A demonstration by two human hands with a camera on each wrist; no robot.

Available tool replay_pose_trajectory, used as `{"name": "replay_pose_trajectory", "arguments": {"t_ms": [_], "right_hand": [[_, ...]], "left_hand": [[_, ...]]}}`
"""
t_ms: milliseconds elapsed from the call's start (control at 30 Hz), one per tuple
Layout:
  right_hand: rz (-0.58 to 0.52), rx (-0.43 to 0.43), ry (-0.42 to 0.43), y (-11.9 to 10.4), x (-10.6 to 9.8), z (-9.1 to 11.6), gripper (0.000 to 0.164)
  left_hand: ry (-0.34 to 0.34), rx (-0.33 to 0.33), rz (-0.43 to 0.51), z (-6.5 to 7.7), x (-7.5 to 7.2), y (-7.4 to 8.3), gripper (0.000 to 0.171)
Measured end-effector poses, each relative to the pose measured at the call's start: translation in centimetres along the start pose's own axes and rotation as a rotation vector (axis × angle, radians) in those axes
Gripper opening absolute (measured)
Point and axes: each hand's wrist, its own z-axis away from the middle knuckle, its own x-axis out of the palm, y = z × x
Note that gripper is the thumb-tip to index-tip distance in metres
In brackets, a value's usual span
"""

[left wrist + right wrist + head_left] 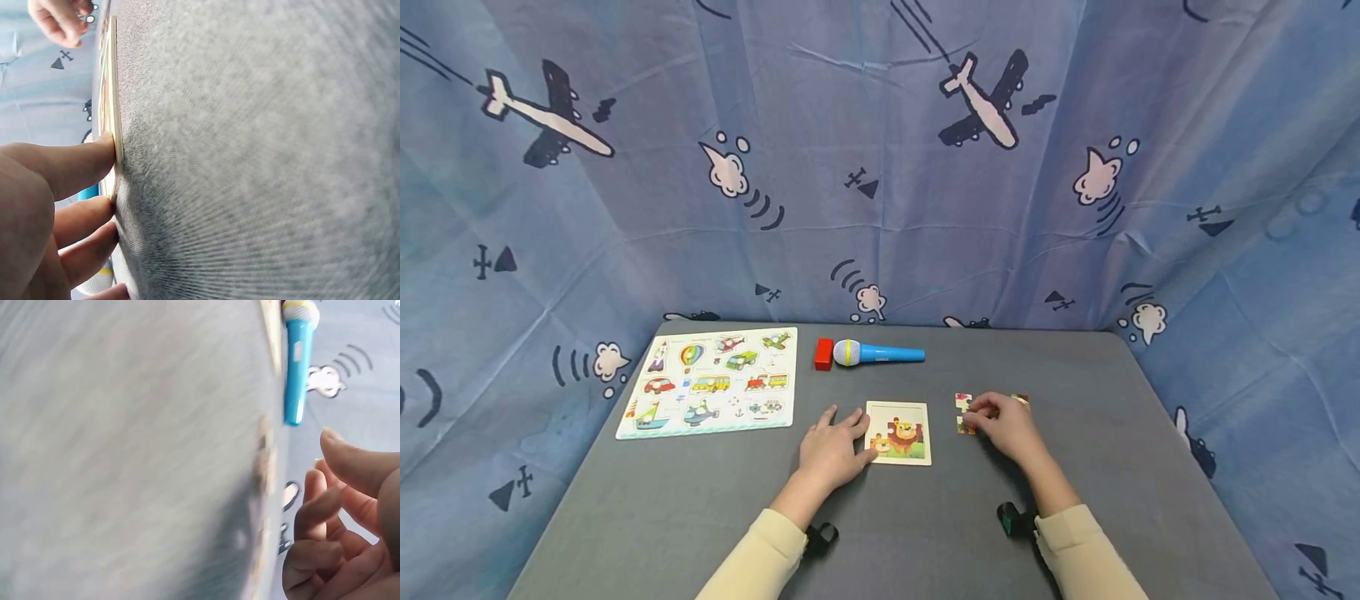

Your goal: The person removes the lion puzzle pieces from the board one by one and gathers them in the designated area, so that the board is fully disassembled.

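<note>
A small square wooden jigsaw board (883,417) lies on the table, partly filled with a lion picture. My left hand (829,450) rests at its left side, thumb at the lower left corner and the other fingers spread along the edge; in the left wrist view the thumb (94,159) touches the board's edge. To the right, my right hand (1006,423) is over loose jigsaw pieces (962,403), covering some of them. In the right wrist view that hand's fingers are loosely bent, thumb (344,453) apart, with nothing visible between them.
A blue toy microphone (891,354) and a red block (823,354) lie behind the board. At the back left is a large vehicle picture board (677,400). A patterned blue cloth (880,167) hangs around the grey table (895,533).
</note>
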Motion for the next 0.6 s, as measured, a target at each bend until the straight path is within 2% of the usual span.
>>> {"name": "replay_pose_trajectory", "arguments": {"t_ms": [300,600], "right_hand": [[-0.054,-0.043,-0.021,-3.8,0.0,0.2,0.023],[-0.114,-0.055,-0.074,-5.9,1.7,0.3,0.024]], "left_hand": [[0.002,0.005,-0.011,0.0,0.1,-0.1,0.064],[0.007,0.006,-0.015,0.0,0.1,-0.1,0.064]]}}
